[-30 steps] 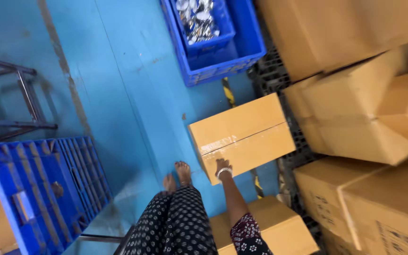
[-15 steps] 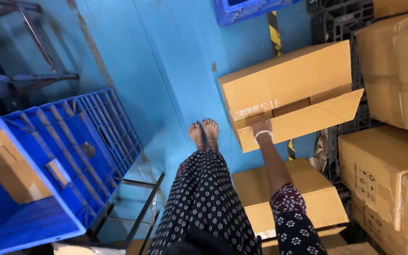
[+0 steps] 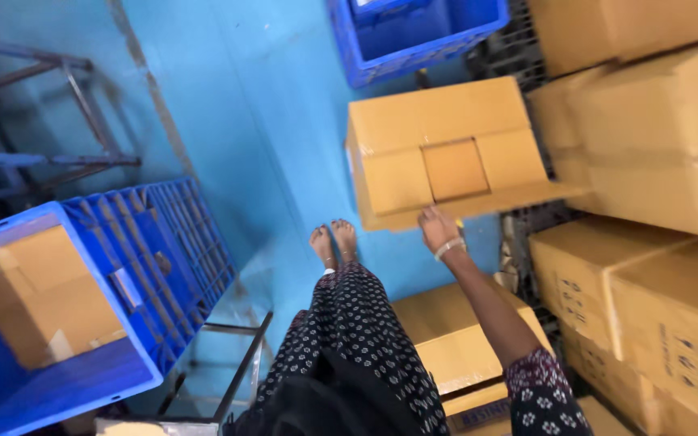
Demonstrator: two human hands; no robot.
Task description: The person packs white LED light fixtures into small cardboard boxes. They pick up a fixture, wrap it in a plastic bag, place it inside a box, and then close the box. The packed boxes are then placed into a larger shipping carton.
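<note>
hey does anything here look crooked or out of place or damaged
Yes. The cardboard box on the blue floor is tipped on its side, and one flap sticks out loose at its lower edge, where the right hand grips it. The stacked boxes beside it lean unevenly. No spill shows.

A warehouse: stacked cardboard cartons, blue plastic crates, painted blue floor.

Dark floral-print clothing — white bracelet, bare feet.
</note>
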